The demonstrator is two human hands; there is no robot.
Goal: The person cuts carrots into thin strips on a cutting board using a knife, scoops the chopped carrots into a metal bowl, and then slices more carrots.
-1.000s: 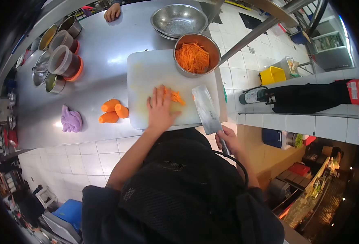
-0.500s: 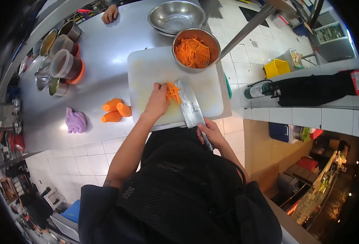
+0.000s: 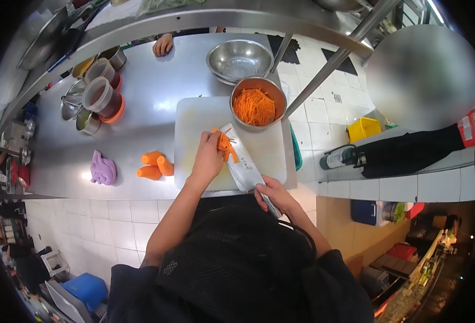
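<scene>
My right hand (image 3: 274, 194) is wrapped round the handle of a cleaver (image 3: 244, 168), whose broad blade slants up and left over the white cutting board (image 3: 192, 129). My left hand (image 3: 208, 155) is closed on a bunch of carrot strips (image 3: 225, 145), which rests against the blade's left part and sticks out past the fingers. At the board's top right corner stands a metal bowl (image 3: 278, 86) filled with shredded carrot (image 3: 253, 106). Three peeled carrot pieces (image 3: 152, 165) lie on the steel table left of the board.
A purple cloth (image 3: 103, 168) lies farther left on the table (image 3: 151, 86). Several containers (image 3: 102, 97) stand at the back left. Stacked metal bowls (image 3: 240, 60) sit behind the carrot bowl. Another person's hand (image 3: 162, 45) rests on the far edge. A steel post (image 3: 334, 64) rises at right.
The cleaver blade has turned flatter and come under or against the carrot strips, which my left hand now holds slightly raised by it. The view has tilted up.
</scene>
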